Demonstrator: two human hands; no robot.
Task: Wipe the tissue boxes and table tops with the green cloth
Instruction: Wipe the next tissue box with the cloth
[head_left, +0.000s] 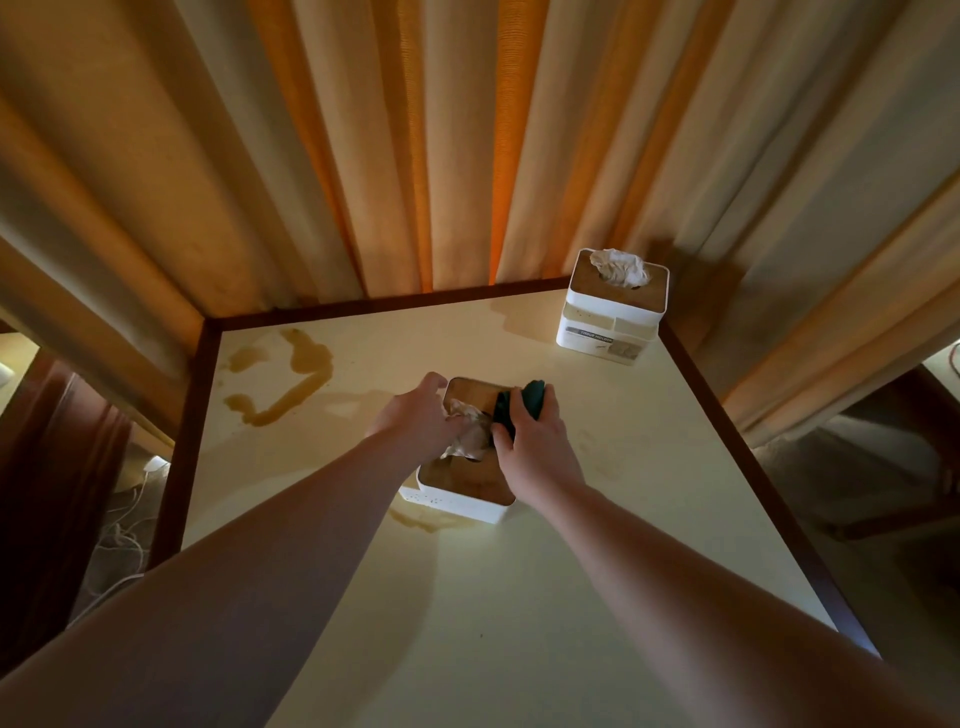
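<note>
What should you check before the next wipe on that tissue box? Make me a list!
1. Green cloth in the right hand: ok, gripped and pressed on the near tissue box lid.
2. Box held steady: ok, left hand holds its far left corner.
3. Tissue out of the cloth's way: not ok, it sticks up right beside the cloth.
4. Table top clean: not ok, brown stains at the far left and a stain at the box's base.
5. Second tissue box wiped: cannot tell, it stands untouched at the far right corner.
</note>
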